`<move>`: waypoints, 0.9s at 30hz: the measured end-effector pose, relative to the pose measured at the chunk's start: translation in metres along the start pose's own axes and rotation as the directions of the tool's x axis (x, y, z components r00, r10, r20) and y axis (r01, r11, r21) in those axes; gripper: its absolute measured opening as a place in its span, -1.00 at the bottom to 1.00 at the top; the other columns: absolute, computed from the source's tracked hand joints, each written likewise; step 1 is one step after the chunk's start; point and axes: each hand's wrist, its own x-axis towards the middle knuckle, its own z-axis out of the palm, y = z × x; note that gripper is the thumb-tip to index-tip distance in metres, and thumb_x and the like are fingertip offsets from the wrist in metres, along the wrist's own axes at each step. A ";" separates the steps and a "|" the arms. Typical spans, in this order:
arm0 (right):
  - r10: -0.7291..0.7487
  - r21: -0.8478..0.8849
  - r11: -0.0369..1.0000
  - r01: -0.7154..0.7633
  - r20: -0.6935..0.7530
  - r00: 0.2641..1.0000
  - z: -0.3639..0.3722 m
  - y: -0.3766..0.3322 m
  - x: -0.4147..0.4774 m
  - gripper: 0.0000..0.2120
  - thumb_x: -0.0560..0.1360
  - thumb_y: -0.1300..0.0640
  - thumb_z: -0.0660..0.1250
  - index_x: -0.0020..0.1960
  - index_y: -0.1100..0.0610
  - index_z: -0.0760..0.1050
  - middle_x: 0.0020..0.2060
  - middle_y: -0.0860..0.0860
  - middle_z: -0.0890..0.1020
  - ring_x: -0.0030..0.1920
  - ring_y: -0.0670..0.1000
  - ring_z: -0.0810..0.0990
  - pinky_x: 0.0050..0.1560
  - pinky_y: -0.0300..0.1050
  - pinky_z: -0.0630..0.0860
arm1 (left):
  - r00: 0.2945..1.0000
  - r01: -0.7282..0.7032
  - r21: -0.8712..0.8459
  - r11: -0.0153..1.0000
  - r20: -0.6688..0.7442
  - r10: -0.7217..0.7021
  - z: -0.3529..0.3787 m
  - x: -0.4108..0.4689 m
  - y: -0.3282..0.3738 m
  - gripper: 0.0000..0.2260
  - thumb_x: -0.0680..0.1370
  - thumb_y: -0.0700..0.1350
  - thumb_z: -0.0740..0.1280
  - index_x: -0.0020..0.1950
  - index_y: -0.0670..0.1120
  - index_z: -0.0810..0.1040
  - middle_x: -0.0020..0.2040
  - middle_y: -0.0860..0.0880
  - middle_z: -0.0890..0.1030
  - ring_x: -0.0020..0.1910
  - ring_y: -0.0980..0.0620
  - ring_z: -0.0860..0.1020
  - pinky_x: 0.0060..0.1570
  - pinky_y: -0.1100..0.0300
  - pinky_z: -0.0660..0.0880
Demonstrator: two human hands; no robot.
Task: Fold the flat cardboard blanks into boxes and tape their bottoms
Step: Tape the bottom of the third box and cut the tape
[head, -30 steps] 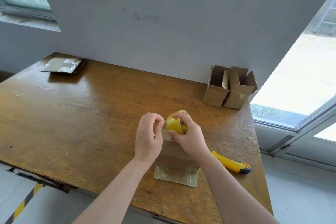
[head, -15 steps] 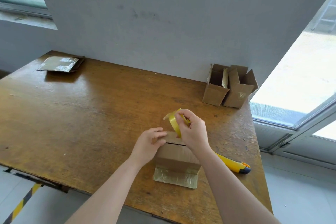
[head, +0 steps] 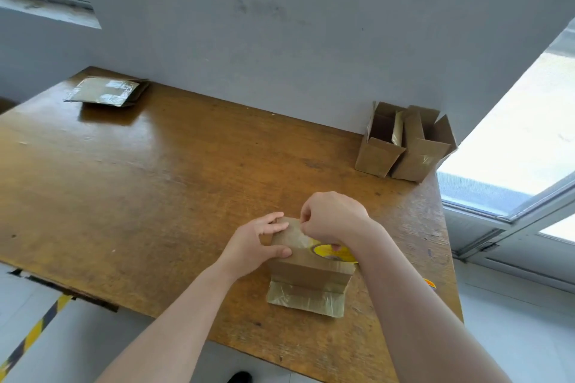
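Observation:
A small cardboard box [head: 306, 270] stands bottom-up near the front of the wooden table [head: 155, 183], one taped flap lying flat towards me. My left hand [head: 256, 242] grips the box's left upper edge, thumb on the near face. My right hand [head: 334, 219] holds a yellow tape roll [head: 331, 252] down on the box's upturned bottom, where a clear strip of tape runs across the surface. Most of the roll is hidden under my wrist.
Two folded open boxes [head: 404, 143] stand at the back right against the wall. Flat cardboard blanks [head: 107, 92] lie at the back left corner. A yellow utility knife [head: 430, 284] peeks out behind my right forearm near the table's right edge.
My right hand brought the tape roll down from above the box onto its bottom. My left hand dropped from the tape's end to the box's left edge.

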 end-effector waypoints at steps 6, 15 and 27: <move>0.028 -0.129 0.991 -0.026 0.009 1.000 0.013 -0.011 0.017 -0.77 0.45 0.17 0.24 0.02 0.03 0.62 -0.13 -0.01 0.66 -0.19 0.06 0.61 -0.25 -0.14 0.51 | 0.997 -0.015 0.015 1.000 -0.074 0.016 0.010 0.003 0.011 -0.52 0.32 -0.09 0.59 0.22 0.04 0.62 0.34 0.23 0.45 0.37 0.21 0.36 0.32 0.32 0.26; 0.076 -0.153 0.986 -0.071 0.021 0.997 0.012 -0.019 0.029 -0.85 0.36 0.22 0.31 -0.14 0.05 0.62 -0.38 -0.04 0.60 -0.35 -0.01 0.55 -0.40 -0.20 0.41 | 0.993 0.120 -0.348 0.930 0.048 -0.110 -0.005 -0.011 0.029 -0.75 0.33 0.08 0.54 -0.05 0.12 0.62 0.34 0.08 0.37 0.36 0.09 0.27 0.28 0.09 0.24; 0.016 0.231 0.973 -0.013 -0.015 1.000 0.013 0.011 0.027 -0.50 0.41 -0.37 0.25 -0.26 0.09 0.46 -0.41 -0.08 0.56 -0.34 -0.02 0.55 -0.32 -0.15 0.41 | 0.946 0.225 -0.072 0.972 -0.223 -0.236 0.013 -0.001 0.022 -0.72 0.61 -0.13 0.25 -0.31 -0.11 0.43 -0.27 -0.08 0.52 -0.30 0.00 0.46 -0.34 0.10 0.39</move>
